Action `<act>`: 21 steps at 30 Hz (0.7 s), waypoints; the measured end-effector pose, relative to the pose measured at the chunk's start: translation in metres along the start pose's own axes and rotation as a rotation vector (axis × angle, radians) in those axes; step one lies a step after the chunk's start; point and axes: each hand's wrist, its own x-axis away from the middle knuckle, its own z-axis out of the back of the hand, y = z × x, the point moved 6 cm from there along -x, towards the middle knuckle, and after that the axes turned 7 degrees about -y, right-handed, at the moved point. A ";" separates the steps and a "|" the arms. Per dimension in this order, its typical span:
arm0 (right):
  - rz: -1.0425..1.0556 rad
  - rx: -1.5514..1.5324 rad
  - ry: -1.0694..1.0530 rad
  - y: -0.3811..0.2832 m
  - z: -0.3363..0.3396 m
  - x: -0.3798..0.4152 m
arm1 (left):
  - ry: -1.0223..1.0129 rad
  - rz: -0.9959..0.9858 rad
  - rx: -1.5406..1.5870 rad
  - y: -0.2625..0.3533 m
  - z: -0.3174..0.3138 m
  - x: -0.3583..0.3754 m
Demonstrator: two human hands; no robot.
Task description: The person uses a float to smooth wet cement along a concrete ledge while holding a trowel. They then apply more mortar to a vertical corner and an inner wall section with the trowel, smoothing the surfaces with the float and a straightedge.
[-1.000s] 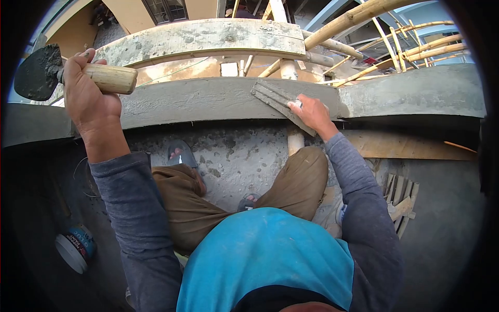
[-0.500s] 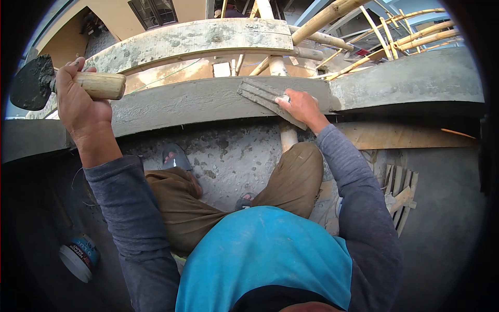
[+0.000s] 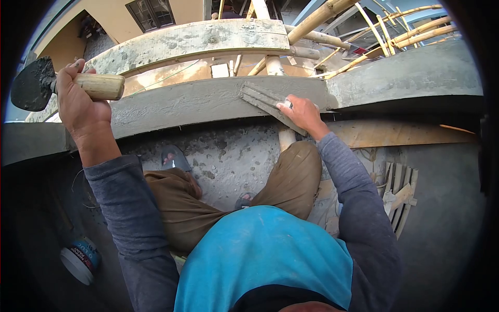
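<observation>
At the left, my left hand is closed around a trowel by its wooden handle. The trowel's dark blade is smeared with mortar and points left, raised above the ledge. My right hand grips a plastering float, its fingers wrapped over the handle. The float lies slantwise on the wet grey top of the ledge, its near end reaching past the ledge's near edge. Fine trowel marks show in the mortar left of the float.
Beyond the ledge runs a mortar-spattered plank with bamboo poles around it. A paint bucket lies at lower left. A small wooden slatted piece is at the right, near a curved board. Sandalled feet rest on the rough floor.
The float's near end has shifted slightly down toward me with my right hand. My left hand and the trowel have hardly moved.
</observation>
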 end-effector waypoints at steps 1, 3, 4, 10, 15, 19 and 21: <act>-0.003 -0.020 0.018 -0.008 -0.002 -0.002 | -0.004 -0.003 -0.001 0.000 -0.001 0.001; -0.017 -0.034 0.013 -0.018 -0.005 -0.009 | -0.018 0.009 0.014 -0.001 -0.004 0.002; -0.011 -0.032 0.012 -0.019 -0.006 -0.011 | -0.013 0.007 0.013 0.000 -0.004 0.003; -0.041 -0.005 -0.036 0.005 -0.002 -0.010 | 0.004 -0.014 0.019 0.006 0.006 0.000; -0.109 0.006 0.037 0.049 -0.004 0.003 | 0.019 -0.001 0.033 0.003 0.006 -0.003; -0.221 0.005 0.058 0.086 0.003 0.022 | 0.000 0.008 0.018 0.000 0.007 -0.007; -0.310 -0.067 0.104 0.103 0.008 0.034 | -0.009 0.019 0.027 -0.002 0.010 -0.009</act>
